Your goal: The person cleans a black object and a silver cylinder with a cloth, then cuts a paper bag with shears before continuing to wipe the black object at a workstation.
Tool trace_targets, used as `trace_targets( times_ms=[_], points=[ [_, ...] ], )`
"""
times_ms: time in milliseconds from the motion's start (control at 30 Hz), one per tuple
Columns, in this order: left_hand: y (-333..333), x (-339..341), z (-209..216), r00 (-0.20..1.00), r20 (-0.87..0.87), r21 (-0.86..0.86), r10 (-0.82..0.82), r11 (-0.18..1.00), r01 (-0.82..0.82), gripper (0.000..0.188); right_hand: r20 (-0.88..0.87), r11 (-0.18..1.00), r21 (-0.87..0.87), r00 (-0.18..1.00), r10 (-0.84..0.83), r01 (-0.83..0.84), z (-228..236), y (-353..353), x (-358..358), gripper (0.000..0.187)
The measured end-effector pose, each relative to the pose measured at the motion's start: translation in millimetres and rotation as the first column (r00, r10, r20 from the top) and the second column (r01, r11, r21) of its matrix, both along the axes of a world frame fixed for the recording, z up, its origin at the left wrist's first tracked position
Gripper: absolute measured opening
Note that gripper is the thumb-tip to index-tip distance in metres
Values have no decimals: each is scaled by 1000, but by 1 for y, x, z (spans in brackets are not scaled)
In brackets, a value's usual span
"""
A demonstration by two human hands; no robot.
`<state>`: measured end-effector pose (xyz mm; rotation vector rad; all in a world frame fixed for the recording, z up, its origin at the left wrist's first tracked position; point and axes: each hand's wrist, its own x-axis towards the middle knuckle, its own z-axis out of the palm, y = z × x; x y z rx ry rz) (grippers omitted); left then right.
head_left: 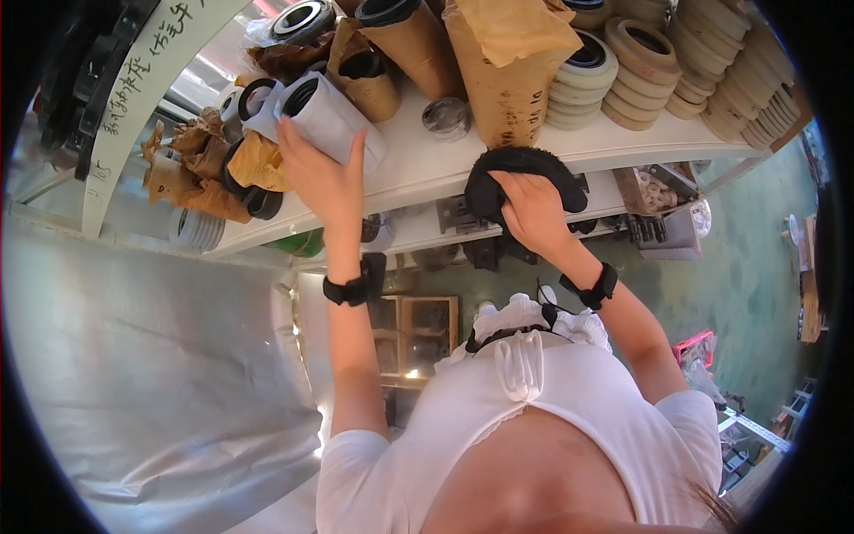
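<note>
My left hand (322, 178) lies against a roll wrapped in white paper (331, 116), with black rings showing at its end. Its fingers are stretched out along one side of the roll and the thumb stands apart. At the shelf's front edge, my right hand (534, 212) is closed on a fuzzy black cloth (559, 169), which looks folded or bunched. Part of the cloth is hidden under the fingers. Both wrists carry black bands. The white shelf (414, 173) runs beneath the roll and behind the cloth.
Brown paper-wrapped rolls (503, 89) and stacks of pale rings (640, 76) crowd the shelf. A small clear-wrapped roll (447, 118) stands between. Torn brown paper (191, 169) wraps parts at left. A box of small rings (658, 189) sits lower right. Silver sheeting (169, 374) hangs at left.
</note>
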<state>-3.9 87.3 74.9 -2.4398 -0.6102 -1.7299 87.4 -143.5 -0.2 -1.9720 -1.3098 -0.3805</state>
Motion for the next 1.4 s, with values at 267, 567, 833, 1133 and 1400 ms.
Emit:
trace_targets(
  times_ms=[267,567,833,1133,1400],
  points=[
    [3,25,18,985,-158,-296,75,948,-120,75,24,1000,-4,1000,-19,19,-7,1,-1,39],
    [-46,59,15,983,-50,-298,-179,942,156,64,51,999,6,998,-35,35,-10,2,-1,40],
    [-37,52,4,946,204,-324,-251,895,307,83,44,985,-69,986,159,-156,0,30,-17,42],
    [-28,-41,-40,932,246,-339,-266,877,340,36,54,985,8,983,174,-175,11,113,-50,40],
    [-52,-74,-96,930,-38,-252,-365,904,345,52,-220,987,-78,968,118,-138,29,178,-51,54]
  ],
)
